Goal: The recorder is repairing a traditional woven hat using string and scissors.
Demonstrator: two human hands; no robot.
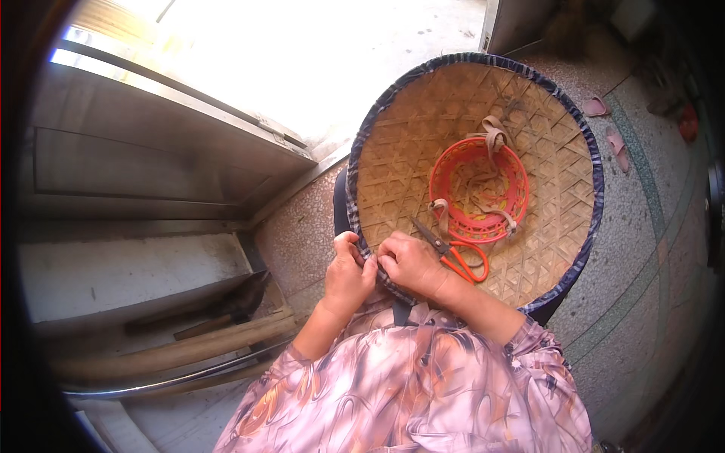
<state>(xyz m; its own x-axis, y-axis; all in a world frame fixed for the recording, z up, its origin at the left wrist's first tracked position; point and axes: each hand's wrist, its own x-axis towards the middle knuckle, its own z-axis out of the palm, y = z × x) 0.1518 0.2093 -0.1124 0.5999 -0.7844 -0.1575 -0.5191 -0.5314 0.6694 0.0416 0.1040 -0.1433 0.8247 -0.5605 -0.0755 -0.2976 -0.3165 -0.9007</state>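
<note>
A large round woven bamboo tray (559, 196), its rim wrapped in dark patterned cloth, rests over my lap. At the rim's near left side my left hand (350, 278) is closed, thumb and fingers pinching the cloth-bound edge. Close beside it, my right hand (411, 263) is also closed, its fingertips pressed together at the same edge; whatever they hold is too small to make out. Scissors with orange handles (470, 264) lie in the tray, next to my right hand. Beyond them sits a red plastic basket (440, 170) containing pale strips, with beige cloth ties (495, 134) on its rim.
To the left is a metal door panel (151, 151) beside a bright doorway. Below it lie a pale board (128, 272) and a wooden pole (181, 343). Pink slippers (618, 149) are on the speckled floor (619, 249) at right, with a red object (687, 123) farther off.
</note>
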